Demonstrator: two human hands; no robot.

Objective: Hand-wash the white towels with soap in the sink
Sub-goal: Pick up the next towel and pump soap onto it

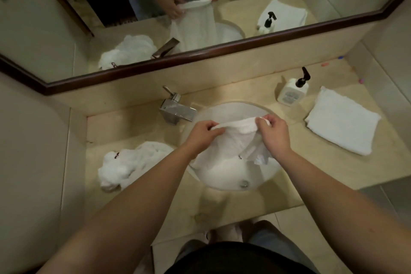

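Towel [231, 140] — between both grips, above sink [222, 176]

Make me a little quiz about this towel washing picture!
1. True or false: both hands grip the towel over the sink.
2. Which side of the sink has the soap bottle: A left, B right?
3. Fill in: the folded towel lies on the ____.

Key: 1 true, the left hand and right hand pinch its top edge. 2 B. 3 counter.

White towels [231, 140], white sink [224, 176], beige counter [311, 158], white soap bottle [291, 93] with black pump.
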